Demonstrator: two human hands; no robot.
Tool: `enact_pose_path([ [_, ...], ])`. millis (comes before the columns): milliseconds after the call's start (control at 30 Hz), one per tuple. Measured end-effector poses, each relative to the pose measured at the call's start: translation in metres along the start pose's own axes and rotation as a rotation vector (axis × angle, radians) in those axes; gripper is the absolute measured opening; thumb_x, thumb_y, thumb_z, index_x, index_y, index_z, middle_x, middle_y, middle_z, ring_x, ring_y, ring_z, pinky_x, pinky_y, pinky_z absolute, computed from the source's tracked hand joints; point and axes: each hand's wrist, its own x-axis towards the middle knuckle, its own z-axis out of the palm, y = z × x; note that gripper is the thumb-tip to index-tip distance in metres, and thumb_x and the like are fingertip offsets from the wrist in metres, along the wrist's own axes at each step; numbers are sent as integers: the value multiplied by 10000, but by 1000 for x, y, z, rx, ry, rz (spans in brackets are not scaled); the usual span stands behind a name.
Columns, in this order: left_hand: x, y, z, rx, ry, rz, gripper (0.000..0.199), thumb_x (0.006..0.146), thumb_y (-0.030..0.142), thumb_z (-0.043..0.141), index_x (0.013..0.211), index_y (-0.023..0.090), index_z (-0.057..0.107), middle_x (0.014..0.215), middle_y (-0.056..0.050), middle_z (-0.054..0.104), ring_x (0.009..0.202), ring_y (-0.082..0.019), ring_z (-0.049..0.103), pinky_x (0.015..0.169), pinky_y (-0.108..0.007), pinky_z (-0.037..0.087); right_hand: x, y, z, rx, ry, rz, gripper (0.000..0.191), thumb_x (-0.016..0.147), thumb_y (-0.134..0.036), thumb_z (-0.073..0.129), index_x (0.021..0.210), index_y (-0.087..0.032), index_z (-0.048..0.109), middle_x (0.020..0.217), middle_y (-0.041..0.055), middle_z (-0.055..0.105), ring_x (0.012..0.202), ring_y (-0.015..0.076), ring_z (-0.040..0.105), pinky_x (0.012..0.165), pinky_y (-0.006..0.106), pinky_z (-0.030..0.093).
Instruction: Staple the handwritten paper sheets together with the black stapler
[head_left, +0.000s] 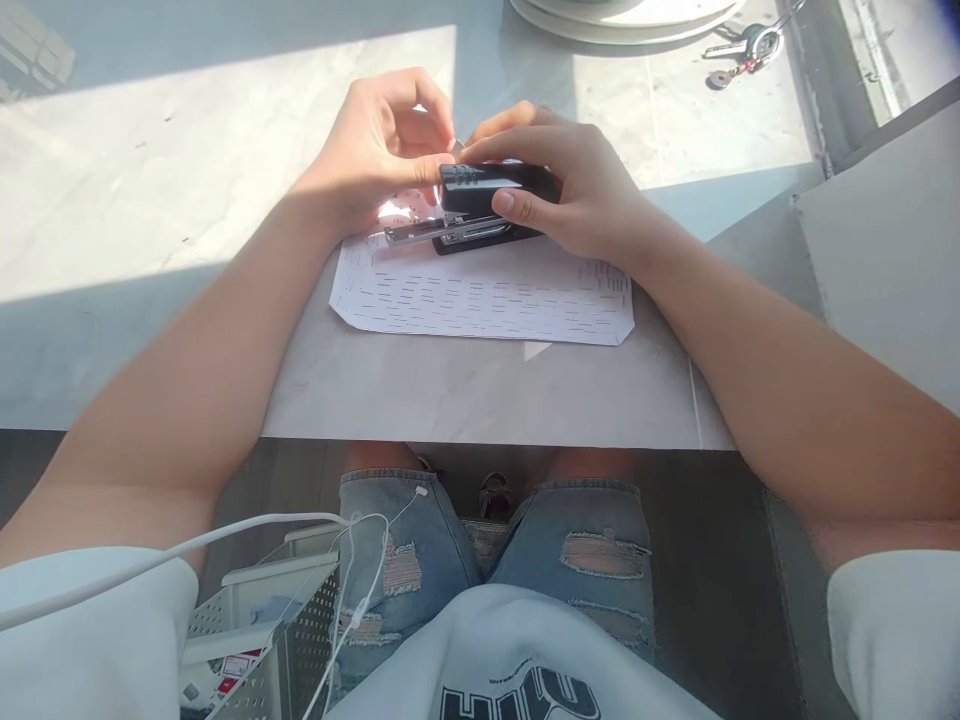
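A black stapler (pixel 495 188) lies over a white sheet of paper (pixel 480 290), its top lifted and its metal staple tray sticking out to the left. My right hand (pixel 562 170) is wrapped round the stapler, the thumb along its near side. My left hand (pixel 394 140) is at the stapler's left end, thumb and fingers pinched together. Between the fingertips of both hands shows a small silvery piece (pixel 457 148), too small to name. The paper has cut corners and many short dark dashes on it.
Stacked white plates (pixel 630 30) stand at the table's far side, with a bunch of keys (pixel 750 45) to their right. A white wall panel (pixel 885 230) borders the right. White cables (pixel 262 520) hang in front of my lap, above a perforated basket (pixel 307 610) at lower left.
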Motion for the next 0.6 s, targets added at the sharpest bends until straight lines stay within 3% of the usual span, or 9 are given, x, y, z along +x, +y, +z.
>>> enact_pose_path([
  [233,0,3,-1,-11,-33,-23,355,797,488,951,1021,302,748,981,-60,768,885,-302,735,574,-380,494,-1,-1,0,50,50,27,271,1057,-481,682,1307,-427,772,1400,0,680,1258,237,643,970,343,537],
  [367,-4,11,-2,32,-43,-99,486,841,448,931,1229,277,692,989,-37,752,855,-250,724,604,-330,496,1,11,-1,87,235,-21,302,1032,-580,712,1250,-390,798,1323,8,709,1199,255,686,883,378,589],
  [467,-7,16,-2,92,-85,-138,458,914,412,875,1293,264,666,962,-19,710,836,-213,704,648,-312,498,2,24,-12,12,472,-76,137,1041,-366,733,1159,-378,802,1182,-19,761,1139,254,718,907,422,601],
  [533,-7,17,-3,113,-92,-137,412,928,414,860,1270,272,680,919,-16,685,805,-207,688,638,-311,497,1,33,-23,-115,580,-32,259,979,-121,685,1061,-349,776,1082,-18,774,1063,254,745,822,431,584],
  [600,-7,16,-4,127,-80,-143,376,931,437,853,1242,291,700,923,-24,678,780,-207,674,625,-322,505,0,40,-34,-244,664,66,325,874,12,610,942,-291,708,995,20,747,982,268,746,727,431,534],
])
